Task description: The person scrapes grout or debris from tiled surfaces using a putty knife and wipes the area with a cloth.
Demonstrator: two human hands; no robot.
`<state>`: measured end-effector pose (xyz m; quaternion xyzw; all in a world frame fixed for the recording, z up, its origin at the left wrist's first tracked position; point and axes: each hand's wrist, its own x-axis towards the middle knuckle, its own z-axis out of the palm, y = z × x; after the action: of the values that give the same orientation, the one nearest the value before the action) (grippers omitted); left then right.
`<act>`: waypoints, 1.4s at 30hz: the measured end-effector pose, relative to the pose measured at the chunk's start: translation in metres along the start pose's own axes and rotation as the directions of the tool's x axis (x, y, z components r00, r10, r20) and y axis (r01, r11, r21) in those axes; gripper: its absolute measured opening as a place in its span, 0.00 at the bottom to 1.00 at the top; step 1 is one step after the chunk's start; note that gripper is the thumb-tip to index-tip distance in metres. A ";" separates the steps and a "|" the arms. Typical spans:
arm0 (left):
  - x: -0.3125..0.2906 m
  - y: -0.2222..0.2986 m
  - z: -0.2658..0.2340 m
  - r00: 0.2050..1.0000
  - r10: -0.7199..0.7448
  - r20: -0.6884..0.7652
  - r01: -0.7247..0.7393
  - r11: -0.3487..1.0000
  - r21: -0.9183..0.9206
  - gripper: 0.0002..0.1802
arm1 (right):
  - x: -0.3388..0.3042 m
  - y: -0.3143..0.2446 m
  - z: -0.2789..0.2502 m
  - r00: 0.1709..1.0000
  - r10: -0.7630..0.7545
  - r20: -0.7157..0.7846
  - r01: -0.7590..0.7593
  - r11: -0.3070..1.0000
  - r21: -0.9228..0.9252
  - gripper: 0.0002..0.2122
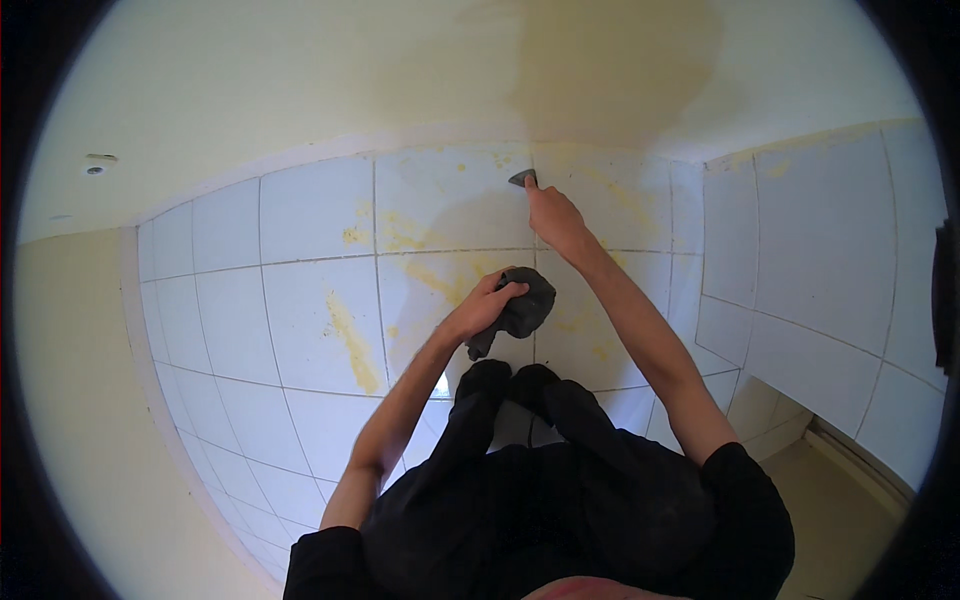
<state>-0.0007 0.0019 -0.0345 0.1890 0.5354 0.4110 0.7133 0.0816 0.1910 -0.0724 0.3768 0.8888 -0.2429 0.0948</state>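
My right hand (556, 215) reaches forward, closed round a small scraper whose handle is hidden in the fist. Its dark triangular blade (523, 178) lies at or just over a white tile (450, 195) near the foot of the far wall. Closer to me, my left hand (487, 303) is closed on a bunched dark grey cloth (528, 303), one end of which hangs toward my shoes. Yellow smears (350, 340) and specks mark the tiles around both hands.
My dark shoes (487, 378) stand on the tiles just below the cloth. A cream wall (330, 90) rises beyond, with a small white fitting (96, 166) at the left. To the right is a white-tiled side (820, 230) with a recess beneath. My shadow falls on the far wall.
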 end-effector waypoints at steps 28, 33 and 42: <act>-0.007 0.001 -0.002 0.995 -0.063 -0.073 0.059 0.997 -0.052 0.22 | 0.002 -0.012 0.006 0.998 -0.046 -0.053 0.045 0.999 -0.012 0.14; -0.008 0.004 -0.001 0.993 -0.070 -0.093 0.065 0.996 -0.055 0.22 | 0.005 -0.006 0.010 0.993 -0.071 -0.090 0.071 0.997 -0.001 0.15; -0.005 -0.003 -0.005 0.994 -0.052 -0.099 0.047 0.997 -0.054 0.20 | 0.004 -0.006 0.005 0.992 -0.105 -0.068 0.105 0.994 0.004 0.15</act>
<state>-0.0047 -0.0049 -0.0356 0.1365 0.5642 0.4158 0.7001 0.0745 0.1879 -0.0760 0.3381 0.9091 -0.2382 0.0501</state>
